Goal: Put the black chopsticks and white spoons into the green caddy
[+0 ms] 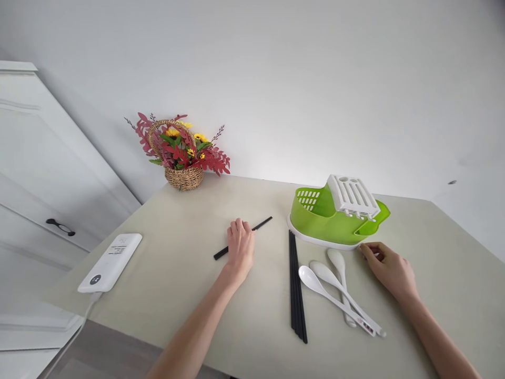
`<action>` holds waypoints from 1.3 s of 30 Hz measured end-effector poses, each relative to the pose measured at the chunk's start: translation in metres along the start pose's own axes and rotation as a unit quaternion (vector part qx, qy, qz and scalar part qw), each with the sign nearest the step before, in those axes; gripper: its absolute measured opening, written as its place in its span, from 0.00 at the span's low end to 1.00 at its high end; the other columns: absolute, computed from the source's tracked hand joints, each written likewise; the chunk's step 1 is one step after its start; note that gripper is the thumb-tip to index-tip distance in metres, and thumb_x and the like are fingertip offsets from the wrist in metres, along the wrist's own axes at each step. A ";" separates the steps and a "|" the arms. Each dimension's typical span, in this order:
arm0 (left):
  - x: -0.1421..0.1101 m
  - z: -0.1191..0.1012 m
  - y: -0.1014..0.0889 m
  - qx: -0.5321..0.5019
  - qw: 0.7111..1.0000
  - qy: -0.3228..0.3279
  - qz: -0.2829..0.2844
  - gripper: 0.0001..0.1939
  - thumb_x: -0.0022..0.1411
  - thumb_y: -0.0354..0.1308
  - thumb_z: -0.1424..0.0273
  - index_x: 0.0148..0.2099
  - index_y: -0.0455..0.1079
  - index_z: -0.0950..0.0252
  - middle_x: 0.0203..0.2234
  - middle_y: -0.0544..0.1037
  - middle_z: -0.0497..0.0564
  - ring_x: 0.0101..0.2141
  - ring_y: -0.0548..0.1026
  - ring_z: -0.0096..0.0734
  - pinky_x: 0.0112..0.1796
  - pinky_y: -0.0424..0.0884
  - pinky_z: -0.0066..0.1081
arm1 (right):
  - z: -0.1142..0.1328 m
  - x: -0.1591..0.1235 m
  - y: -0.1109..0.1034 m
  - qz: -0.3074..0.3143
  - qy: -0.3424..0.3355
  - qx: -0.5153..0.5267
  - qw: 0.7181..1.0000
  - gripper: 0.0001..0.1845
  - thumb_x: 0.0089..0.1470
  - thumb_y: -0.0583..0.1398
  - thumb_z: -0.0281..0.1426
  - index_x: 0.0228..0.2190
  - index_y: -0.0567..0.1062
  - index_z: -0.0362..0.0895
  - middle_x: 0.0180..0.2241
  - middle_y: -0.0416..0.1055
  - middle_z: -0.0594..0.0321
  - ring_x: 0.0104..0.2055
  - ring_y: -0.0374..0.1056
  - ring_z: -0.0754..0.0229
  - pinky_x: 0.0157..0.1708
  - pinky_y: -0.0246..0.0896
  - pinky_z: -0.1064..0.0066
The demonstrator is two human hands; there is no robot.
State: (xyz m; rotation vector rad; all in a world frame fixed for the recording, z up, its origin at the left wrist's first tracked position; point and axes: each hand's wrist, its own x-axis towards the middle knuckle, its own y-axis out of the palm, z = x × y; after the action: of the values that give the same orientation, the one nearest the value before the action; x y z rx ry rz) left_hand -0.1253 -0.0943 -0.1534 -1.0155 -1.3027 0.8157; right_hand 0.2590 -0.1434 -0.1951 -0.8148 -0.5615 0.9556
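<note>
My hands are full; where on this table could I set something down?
Bare tabletop lies between the white device and the left hand, and right of the right hand. It's crowded in front of the green caddy, with chopsticks and spoons.

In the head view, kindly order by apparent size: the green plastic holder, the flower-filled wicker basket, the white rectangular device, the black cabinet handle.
1. Green plastic holder and flower-filled wicker basket: too alike to rank
2. White rectangular device
3. Black cabinet handle
</note>
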 end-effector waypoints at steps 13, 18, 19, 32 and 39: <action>-0.001 -0.001 -0.001 0.032 0.998 0.039 0.027 0.09 0.65 0.54 0.82 0.45 0.71 0.69 0.43 0.73 0.61 0.44 0.73 0.47 0.45 0.70 0.42 | -0.002 0.002 0.000 0.004 0.006 -0.018 1.000 0.23 0.54 0.55 0.55 0.35 0.79 0.52 0.30 0.79 0.62 0.33 0.74 0.50 0.34 0.62 0.61; -0.003 -0.009 0.001 -0.047 0.994 0.097 -0.003 0.10 0.72 0.48 0.80 0.44 0.69 0.65 0.42 0.76 0.58 0.42 0.75 0.42 0.46 0.70 0.40 | -0.002 0.001 0.001 -0.002 -0.008 -0.008 1.000 0.23 0.55 0.55 0.54 0.35 0.79 0.51 0.29 0.79 0.62 0.31 0.73 0.50 0.33 0.61 0.62; -0.004 -0.011 0.002 -0.077 0.991 0.106 -0.008 0.10 0.73 0.48 0.79 0.44 0.69 0.64 0.40 0.77 0.57 0.41 0.76 0.41 0.46 0.70 0.40 | -0.002 0.001 0.001 -0.002 -0.010 -0.006 1.000 0.23 0.55 0.55 0.54 0.34 0.79 0.51 0.29 0.79 0.62 0.31 0.73 0.50 0.32 0.61 0.62; -0.006 -0.025 -0.026 -0.559 0.828 0.025 -0.023 0.13 0.74 0.52 0.59 0.44 0.70 0.62 0.29 0.75 0.47 0.25 0.68 0.24 0.25 0.61 0.24 | 0.000 0.001 -0.001 0.007 -0.001 -0.001 1.000 0.23 0.54 0.55 0.55 0.34 0.78 0.51 0.30 0.80 0.62 0.33 0.73 0.49 0.33 0.62 0.61; -0.005 -0.019 -0.040 -0.613 0.782 -0.062 -0.091 0.21 0.74 0.49 0.50 0.36 0.63 0.61 0.23 0.59 0.42 0.23 0.56 0.24 0.24 0.56 0.25 | -0.001 0.000 0.000 -0.002 -0.010 0.004 1.000 0.22 0.54 0.56 0.54 0.34 0.79 0.51 0.30 0.80 0.61 0.32 0.74 0.49 0.32 0.62 0.62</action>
State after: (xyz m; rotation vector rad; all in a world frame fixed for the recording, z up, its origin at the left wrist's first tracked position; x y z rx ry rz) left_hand -0.1101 -0.1163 -0.1182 -1.7907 -2.0515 -0.2717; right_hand 0.2594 -0.1441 -0.1959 -0.7983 -0.5760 0.9623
